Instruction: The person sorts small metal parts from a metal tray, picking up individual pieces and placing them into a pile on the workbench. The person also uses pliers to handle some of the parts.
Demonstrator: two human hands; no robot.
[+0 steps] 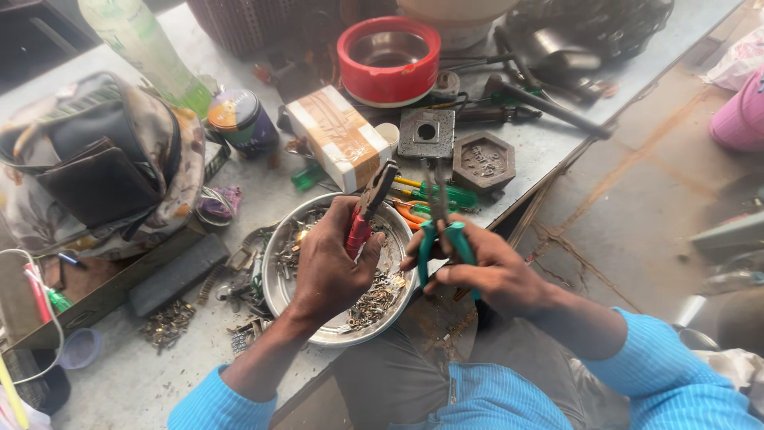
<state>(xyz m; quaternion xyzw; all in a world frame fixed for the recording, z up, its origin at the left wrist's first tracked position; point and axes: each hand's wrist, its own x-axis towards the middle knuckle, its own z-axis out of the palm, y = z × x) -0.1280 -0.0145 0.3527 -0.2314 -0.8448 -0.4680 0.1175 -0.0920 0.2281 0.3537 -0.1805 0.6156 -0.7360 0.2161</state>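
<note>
My left hand grips red-handled pliers, jaws pointing up and away, above a round metal dish that holds several small metal parts. My right hand holds teal-handled pliers by the handles, with the thin jaws pointing away toward the bench edge. The two tools sit side by side, a short gap between them. Both sleeves are blue. Whether anything is pinched in either tool's jaws is too small to tell.
A taped cardboard box, a square metal block and a hexagonal weight lie behind the dish. A red-rimmed bowl, a green bottle, a bag, screwdrivers and loose hardware crowd the bench.
</note>
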